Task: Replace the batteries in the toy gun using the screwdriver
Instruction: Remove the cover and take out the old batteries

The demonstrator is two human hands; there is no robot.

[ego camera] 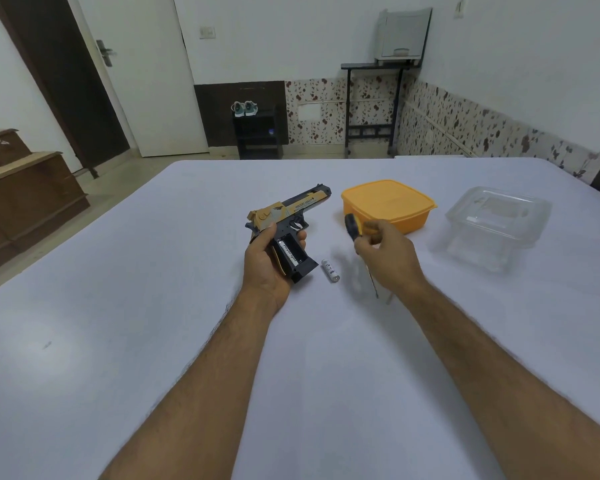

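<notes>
Left hand (269, 263) holds the toy gun (284, 220) by its handle, the battery bay open with one battery (289, 253) seated inside. Right hand (387, 252) holds the screwdriver (353, 227), shaft blurred and pointing down. A loose battery (330, 270) lies on the tabletop (153, 271) between the hands. An orange box (388, 204) and a clear container (497, 220) stand beyond.

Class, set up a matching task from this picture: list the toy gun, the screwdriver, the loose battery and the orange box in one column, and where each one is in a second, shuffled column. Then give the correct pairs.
Things:
1. toy gun
2. screwdriver
3. loose battery
4. orange box

Places:
A. lying on the white table between the two hands
B. held in the left hand
C. standing on the table beyond the right hand
D. held in the right hand

Pairs: 1-B, 2-D, 3-A, 4-C
</notes>
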